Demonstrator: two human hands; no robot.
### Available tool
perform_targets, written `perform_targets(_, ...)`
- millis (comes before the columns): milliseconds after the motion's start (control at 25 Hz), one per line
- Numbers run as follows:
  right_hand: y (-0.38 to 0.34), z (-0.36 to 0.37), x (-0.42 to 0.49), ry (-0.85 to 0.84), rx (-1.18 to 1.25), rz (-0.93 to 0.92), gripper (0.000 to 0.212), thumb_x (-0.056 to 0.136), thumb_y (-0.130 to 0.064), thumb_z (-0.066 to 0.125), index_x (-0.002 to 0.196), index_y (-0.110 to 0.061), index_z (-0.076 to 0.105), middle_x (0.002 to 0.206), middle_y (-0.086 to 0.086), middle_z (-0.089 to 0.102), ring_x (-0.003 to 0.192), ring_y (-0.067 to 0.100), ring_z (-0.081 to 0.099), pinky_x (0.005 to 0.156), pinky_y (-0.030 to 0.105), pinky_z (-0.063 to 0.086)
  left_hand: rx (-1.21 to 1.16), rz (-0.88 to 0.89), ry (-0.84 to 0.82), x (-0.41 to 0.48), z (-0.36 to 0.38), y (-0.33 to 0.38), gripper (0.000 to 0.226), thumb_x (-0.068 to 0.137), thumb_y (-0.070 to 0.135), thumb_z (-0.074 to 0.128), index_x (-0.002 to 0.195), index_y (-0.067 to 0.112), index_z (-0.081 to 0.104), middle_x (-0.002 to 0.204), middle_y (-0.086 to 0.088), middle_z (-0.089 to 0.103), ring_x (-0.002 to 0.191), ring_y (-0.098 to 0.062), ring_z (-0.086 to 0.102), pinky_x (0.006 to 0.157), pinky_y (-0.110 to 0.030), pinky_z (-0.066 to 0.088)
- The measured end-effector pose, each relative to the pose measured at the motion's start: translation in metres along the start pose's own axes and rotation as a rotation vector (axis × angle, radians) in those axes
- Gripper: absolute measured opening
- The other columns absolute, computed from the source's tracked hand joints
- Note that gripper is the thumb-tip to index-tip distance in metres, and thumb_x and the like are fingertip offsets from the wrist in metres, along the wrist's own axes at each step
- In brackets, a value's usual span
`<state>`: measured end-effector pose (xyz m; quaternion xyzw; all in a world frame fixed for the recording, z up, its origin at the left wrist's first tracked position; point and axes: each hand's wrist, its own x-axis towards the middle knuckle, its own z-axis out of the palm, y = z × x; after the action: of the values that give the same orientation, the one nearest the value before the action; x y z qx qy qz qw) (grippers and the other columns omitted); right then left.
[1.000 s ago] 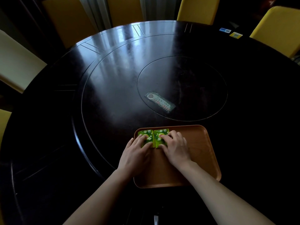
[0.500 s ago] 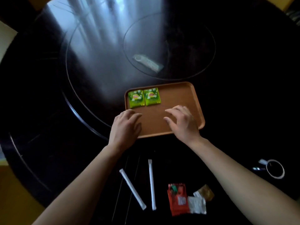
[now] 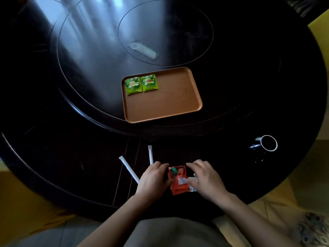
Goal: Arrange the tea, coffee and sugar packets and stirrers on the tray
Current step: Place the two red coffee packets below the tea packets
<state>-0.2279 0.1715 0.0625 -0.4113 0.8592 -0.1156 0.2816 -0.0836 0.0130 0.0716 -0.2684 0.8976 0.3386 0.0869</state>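
Note:
Two green tea packets (image 3: 133, 85) (image 3: 149, 82) lie side by side in the far left corner of the brown tray (image 3: 178, 107). At the table's near edge is a stack of red coffee packets (image 3: 178, 182), with white sugar packets (image 3: 193, 188) partly under my right hand. My left hand (image 3: 153, 178) pinches the stack's left edge. My right hand (image 3: 204, 177) arches over its right side with fingers apart, thumb on a white packet. Two white wrapped stirrers (image 3: 129, 169) (image 3: 150, 154) lie left of the packets, their near ends hidden by my left hand.
A dark cup with a white rim (image 3: 268, 143) stands to the right near the table edge. A pale label (image 3: 143, 49) lies on the round inner disc beyond the tray. The dark round table has a raised turning ring under the tray.
Both hands left the tea packets on the tray and drew back to the near edge, onto the red packets. The view tilted down and closer to me.

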Motion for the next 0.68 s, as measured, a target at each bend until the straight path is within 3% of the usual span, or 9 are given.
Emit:
perform_targets(160, -0.012, 0.009, 0.004, 0.011, -0.22, -0.137, 0.079, 0.078, -0.06, 0.066, 0.144, -0.024, 0.042, 0.133, -0.003, 0.05, 0.116, 0.022, 0.048, 0.097, 0.042, 0.047, -0.055, -0.128, -0.037, -0.011, 0.018, 0.011, 0.043, 0.082, 0.041, 0.071, 0.121, 0.026, 0.061, 0.102, 0.005, 0.059, 0.092, -0.012, 0.059, 0.082, -0.028, 0.052)
perform_targets(280, -0.015, 0.006, 0.018, 0.004, -0.261, -0.172, 0.062, 0.078, -0.048, 0.074, 0.131, -0.022, 0.054, 0.122, 0.001, 0.051, 0.109, 0.024, 0.048, 0.093, 0.038, 0.045, -0.101, -0.208, -0.018, -0.018, 0.029, 0.013, 0.026, 0.078, 0.034, 0.072, 0.1, 0.023, 0.064, 0.092, 0.006, 0.056, 0.08, -0.012, 0.058, 0.068, -0.019, 0.046)
perform_targets(400, -0.006, -0.002, 0.027, 0.023, -0.105, -0.076, 0.039, 0.075, -0.042, 0.078, 0.107, -0.024, 0.065, 0.107, -0.004, 0.053, 0.102, 0.018, 0.048, 0.091, 0.035, 0.044, -0.146, -0.27, 0.042, -0.017, 0.037, 0.015, 0.025, 0.079, 0.031, 0.072, 0.1, 0.021, 0.063, 0.094, 0.006, 0.056, 0.083, -0.013, 0.059, 0.069, -0.018, 0.045)
perform_targets(520, 0.009, -0.018, 0.025, 0.095, 0.185, 0.057, 0.013, 0.08, -0.031, 0.075, 0.089, -0.024, 0.067, 0.092, -0.012, 0.06, 0.087, 0.009, 0.057, 0.077, 0.029, 0.049, -0.147, -0.323, 0.106, -0.011, 0.041, 0.021, 0.038, 0.079, 0.038, 0.076, 0.109, 0.023, 0.059, 0.1, 0.005, 0.058, 0.088, -0.012, 0.06, 0.074, -0.026, 0.05)
perform_targets(680, 0.021, -0.034, 0.016, 0.182, 0.383, 0.161, 0.008, 0.082, -0.022, 0.074, 0.081, -0.025, 0.066, 0.079, -0.01, 0.068, 0.075, 0.001, 0.062, 0.063, 0.018, 0.045, -0.036, -0.349, 0.14, -0.006, 0.048, 0.029, 0.035, 0.077, 0.037, 0.079, 0.096, 0.02, 0.056, 0.095, 0.005, 0.054, 0.079, -0.012, 0.056, 0.068, -0.027, 0.051)
